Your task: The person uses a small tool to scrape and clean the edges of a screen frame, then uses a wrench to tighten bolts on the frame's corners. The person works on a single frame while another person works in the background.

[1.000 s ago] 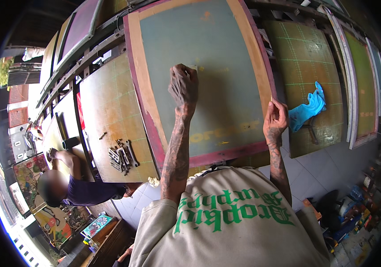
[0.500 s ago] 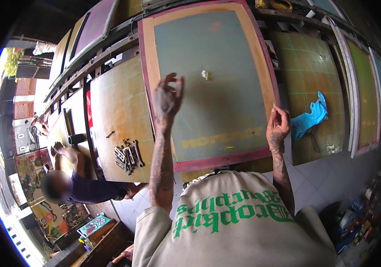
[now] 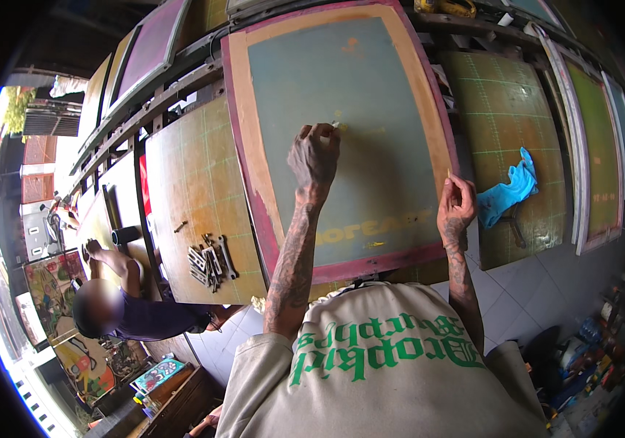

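In front of me lies a screen-printing frame (image 3: 312, 62) with grey-green mesh, a tan taped border and pinkish-red edges. My left hand (image 3: 314, 164) is over the middle of the mesh, fingertips pinched on a small crumpled white wad (image 3: 336, 125) that they mostly cover. Faint yellow marks show beside the wad, and faded yellow lettering runs along the near part of the mesh. At the frame's right edge, my right hand (image 3: 457, 203) is closed in a pinch, with the tip of a thin pale stick (image 3: 449, 173) poking up from the fingers.
On the board (image 3: 203, 164) to the left lies a pile of wrenches (image 3: 211, 261). A blue cloth (image 3: 511, 191) rests on the right-hand board (image 3: 498, 109). More screens (image 3: 595, 153) lean at the far right. Another person (image 3: 155, 315) is at the left.
My left hand has moved right across the mesh, from its left border to the white wad, and closed on it. My right hand has stayed in place.
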The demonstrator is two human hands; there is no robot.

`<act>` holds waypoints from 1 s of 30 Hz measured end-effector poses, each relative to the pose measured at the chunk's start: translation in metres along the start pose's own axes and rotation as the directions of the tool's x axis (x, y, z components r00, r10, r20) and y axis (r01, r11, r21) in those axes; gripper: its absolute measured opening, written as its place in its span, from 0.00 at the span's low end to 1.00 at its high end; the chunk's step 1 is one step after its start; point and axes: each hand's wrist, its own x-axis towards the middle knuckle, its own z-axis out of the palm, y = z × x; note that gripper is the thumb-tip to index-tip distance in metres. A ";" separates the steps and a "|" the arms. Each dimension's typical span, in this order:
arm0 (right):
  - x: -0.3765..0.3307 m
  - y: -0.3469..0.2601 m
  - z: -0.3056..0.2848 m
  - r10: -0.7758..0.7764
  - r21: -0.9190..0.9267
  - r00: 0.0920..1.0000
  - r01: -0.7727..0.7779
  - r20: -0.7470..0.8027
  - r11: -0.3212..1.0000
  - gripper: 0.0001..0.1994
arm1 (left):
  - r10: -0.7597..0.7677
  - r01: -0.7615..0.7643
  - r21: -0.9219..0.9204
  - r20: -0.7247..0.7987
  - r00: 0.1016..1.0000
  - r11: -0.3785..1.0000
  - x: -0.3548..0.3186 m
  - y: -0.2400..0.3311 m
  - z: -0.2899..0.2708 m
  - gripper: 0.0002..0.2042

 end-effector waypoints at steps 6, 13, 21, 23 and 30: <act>-0.002 0.002 0.001 0.032 0.035 0.999 -0.033 0.016 0.999 0.06 | -0.012 -0.001 -0.199 -0.064 0.998 0.980 -0.003 -0.010 0.008 0.08; -0.002 0.003 0.002 0.040 0.047 0.999 -0.040 0.010 0.998 0.06 | -0.427 0.257 -0.765 -0.025 0.904 0.591 0.012 -0.038 -0.008 0.18; -0.006 0.013 0.005 0.075 0.027 0.997 -0.075 0.009 0.997 0.06 | -0.299 0.238 -0.234 -0.275 0.914 0.943 -0.078 -0.083 -0.168 0.08; -0.006 0.016 0.004 0.114 0.078 0.993 -0.113 -0.013 0.991 0.07 | -0.207 0.208 -0.027 -0.301 0.931 0.978 -0.132 -0.110 -0.189 0.07; -0.005 0.030 0.004 0.044 0.049 0.999 -0.045 0.024 0.998 0.08 | -0.445 0.503 0.399 -0.233 0.865 0.767 -0.305 -0.157 -0.208 0.05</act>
